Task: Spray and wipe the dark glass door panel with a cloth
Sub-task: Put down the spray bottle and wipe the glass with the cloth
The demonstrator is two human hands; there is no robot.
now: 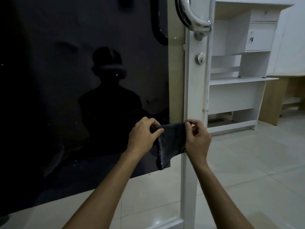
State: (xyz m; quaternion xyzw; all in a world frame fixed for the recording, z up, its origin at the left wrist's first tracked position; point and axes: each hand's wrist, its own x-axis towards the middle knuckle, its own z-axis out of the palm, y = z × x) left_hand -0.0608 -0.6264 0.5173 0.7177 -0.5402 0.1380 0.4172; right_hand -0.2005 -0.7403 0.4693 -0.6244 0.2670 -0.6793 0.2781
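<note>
The dark glass door panel [66, 80] fills the left of the view and mirrors a person's dim outline. In front of its lower right corner hangs a dark grey cloth [170, 142], stretched between both hands. My left hand [143, 138] pinches the cloth's top left corner. My right hand [197, 138] pinches its top right corner. The cloth droops below them, apart from the glass as far as I can tell. No spray bottle is in view.
A white door frame [192, 96] with a chrome handle [194, 15] and a round lock [200, 58] stands right of the glass. White shelving and a desk [239, 83] lie beyond. Pale floor tiles [247, 162] spread below.
</note>
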